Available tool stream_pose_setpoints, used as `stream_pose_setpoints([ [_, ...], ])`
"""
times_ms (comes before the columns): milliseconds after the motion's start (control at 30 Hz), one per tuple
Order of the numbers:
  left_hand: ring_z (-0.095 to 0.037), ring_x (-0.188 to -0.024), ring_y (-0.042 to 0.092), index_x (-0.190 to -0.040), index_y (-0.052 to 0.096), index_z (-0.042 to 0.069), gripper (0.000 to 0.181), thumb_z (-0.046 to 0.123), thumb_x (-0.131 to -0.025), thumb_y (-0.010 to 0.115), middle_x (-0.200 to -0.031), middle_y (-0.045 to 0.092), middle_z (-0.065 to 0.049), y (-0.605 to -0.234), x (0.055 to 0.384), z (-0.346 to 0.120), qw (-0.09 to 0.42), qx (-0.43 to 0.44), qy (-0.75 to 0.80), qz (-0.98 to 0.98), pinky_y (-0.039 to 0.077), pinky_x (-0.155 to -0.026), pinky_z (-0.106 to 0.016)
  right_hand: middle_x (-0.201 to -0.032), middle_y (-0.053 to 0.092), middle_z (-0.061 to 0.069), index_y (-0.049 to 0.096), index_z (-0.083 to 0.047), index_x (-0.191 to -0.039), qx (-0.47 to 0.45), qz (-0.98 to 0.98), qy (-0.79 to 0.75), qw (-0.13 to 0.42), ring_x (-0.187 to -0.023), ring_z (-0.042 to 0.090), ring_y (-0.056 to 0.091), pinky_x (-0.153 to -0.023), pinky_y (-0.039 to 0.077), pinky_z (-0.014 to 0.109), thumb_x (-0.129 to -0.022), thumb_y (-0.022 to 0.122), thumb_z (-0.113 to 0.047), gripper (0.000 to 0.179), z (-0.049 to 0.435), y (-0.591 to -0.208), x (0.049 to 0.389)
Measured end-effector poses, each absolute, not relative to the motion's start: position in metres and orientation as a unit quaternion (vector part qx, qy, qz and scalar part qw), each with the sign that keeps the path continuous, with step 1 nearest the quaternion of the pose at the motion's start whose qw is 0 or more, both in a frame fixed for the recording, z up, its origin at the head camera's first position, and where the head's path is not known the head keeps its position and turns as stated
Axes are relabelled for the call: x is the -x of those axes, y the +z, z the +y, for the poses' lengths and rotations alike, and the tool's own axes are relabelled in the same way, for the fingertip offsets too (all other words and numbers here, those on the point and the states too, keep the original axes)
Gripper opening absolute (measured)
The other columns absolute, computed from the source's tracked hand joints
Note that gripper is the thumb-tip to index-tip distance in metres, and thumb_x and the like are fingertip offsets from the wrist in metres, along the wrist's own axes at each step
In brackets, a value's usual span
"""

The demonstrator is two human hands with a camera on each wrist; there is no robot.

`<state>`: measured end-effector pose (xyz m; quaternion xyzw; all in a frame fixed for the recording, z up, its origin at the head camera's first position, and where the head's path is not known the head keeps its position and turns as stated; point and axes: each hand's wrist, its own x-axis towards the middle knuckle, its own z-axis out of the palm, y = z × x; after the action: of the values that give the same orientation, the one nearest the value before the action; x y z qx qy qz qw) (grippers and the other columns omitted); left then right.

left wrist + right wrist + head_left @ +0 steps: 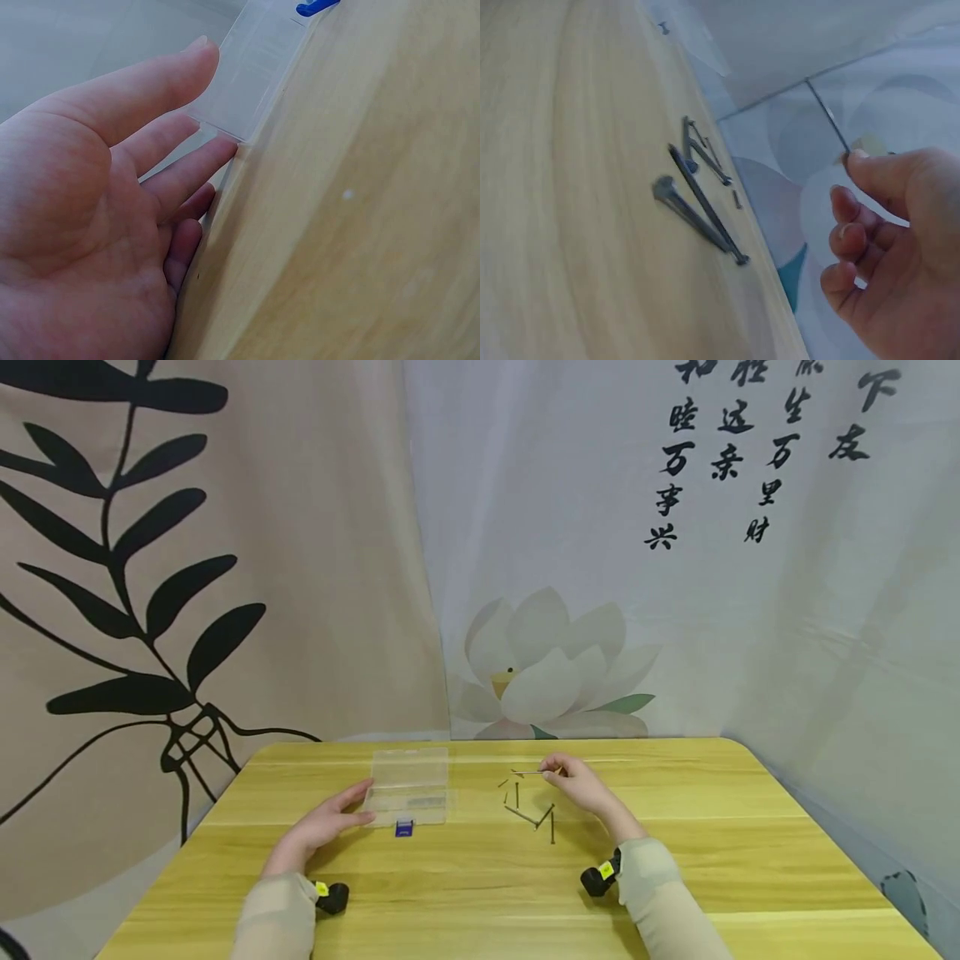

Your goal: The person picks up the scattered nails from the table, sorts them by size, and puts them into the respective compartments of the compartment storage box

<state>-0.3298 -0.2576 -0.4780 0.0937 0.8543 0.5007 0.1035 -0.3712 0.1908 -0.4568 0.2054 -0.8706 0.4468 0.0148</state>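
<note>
A clear plastic box [408, 772] with a blue latch [403, 829] stands at the left middle of the table. My left hand [330, 821] rests at its left side, fingers fairly straight. In the left wrist view the fingertips touch the box's edge, and the thumb lies apart from the fingers. My right hand [573, 779] pinches a thin nail [827, 112] between thumb and forefinger, raised over the far part of the table. Several nails of different sizes [517, 795] lie loose below and beside that hand, among them a long dark one [705, 202].
The yellow wooden table [465, 893] ends at a printed cloth backdrop [330, 568] behind the box and nails. In the right wrist view a small nail [664, 28] shows at the top, near a pale transparent shape.
</note>
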Motion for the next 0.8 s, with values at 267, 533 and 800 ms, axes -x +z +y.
stream_pose_setpoints([
  [267,-0.047,-0.141,0.015,-0.153,0.026,0.006,0.076,0.029,-0.092,0.067,-0.154,0.025,-0.026,-0.478,0.329,-0.258,0.096,-0.094,0.497,0.857,0.013,-0.109,-0.067,-0.102,0.061,0.018,0.062,-0.004,-0.112,-0.231,-0.858,0.458,0.014,-0.076,0.018,0.046,-0.066,0.041,0.031,-0.100,0.054,-0.014,0.017,0.164,-0.456,0.385],
  [533,-0.047,-0.141,0.014,-0.153,0.027,0.006,0.075,0.026,-0.092,0.067,-0.153,0.025,-0.027,-0.481,0.332,-0.258,0.099,-0.090,0.507,0.852,0.012,-0.109,-0.067,-0.103,0.062,0.013,0.062,-0.003,-0.114,-0.242,-0.841,0.483,0.008,-0.080,0.019,0.051,-0.069,0.047,0.034,-0.101,0.054,-0.016,0.020,0.134,-0.449,0.397],
  [800,-0.047,-0.141,0.015,-0.152,0.028,0.005,0.076,0.026,-0.092,0.068,-0.153,0.026,-0.027,-0.482,0.332,-0.259,0.098,-0.091,0.512,0.849,0.012,-0.109,-0.066,-0.101,0.063,0.004,0.064,-0.005,-0.110,-0.261,-0.854,0.450,0.001,-0.079,0.015,0.052,-0.067,0.046,0.031,-0.100,0.055,-0.014,0.016,0.103,-0.447,0.404],
])
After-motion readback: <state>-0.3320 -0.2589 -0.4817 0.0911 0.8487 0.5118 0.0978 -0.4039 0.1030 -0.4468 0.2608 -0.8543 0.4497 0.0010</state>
